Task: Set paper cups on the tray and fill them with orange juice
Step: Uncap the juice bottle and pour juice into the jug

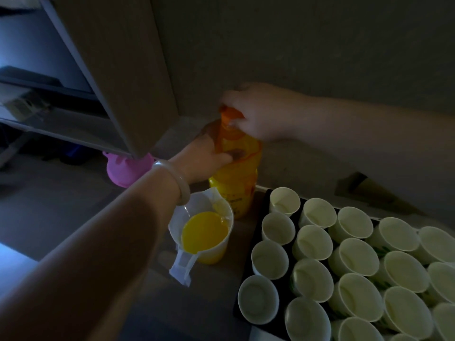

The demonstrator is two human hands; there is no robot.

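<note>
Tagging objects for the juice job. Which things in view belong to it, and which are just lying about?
Job: bottle, held by the left hand; its cap, gripped by the right hand; jug part full of juice; empty paper cups; tray.
Lying about: pink funnel; cabinet.
</note>
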